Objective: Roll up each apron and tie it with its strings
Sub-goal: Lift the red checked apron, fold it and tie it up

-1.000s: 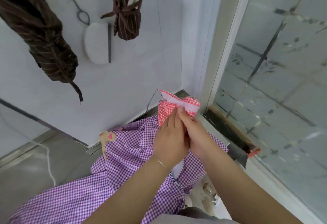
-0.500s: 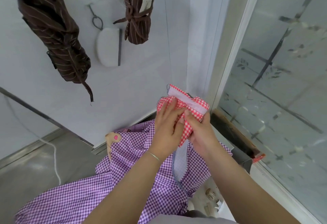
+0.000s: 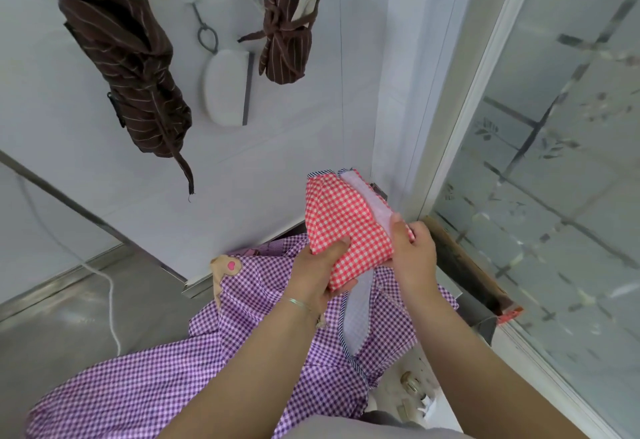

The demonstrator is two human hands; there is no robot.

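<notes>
At centre frame we grip the red-checked rolled cotton apron [image 3: 346,230] with left hand [image 3: 318,272] and right hand [image 3: 412,255]; slackening risks unrolling.

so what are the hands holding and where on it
Both grip the red checked bundle: left hand at its lower end, right hand on its right edge.

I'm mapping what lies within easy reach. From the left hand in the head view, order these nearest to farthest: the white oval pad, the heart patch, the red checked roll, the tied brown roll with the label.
1. red checked roll, gripped in the left hand.
2. heart patch, just to its left.
3. white oval pad, up on the white surface.
4. tied brown roll, at the top, beyond the pad.
</notes>
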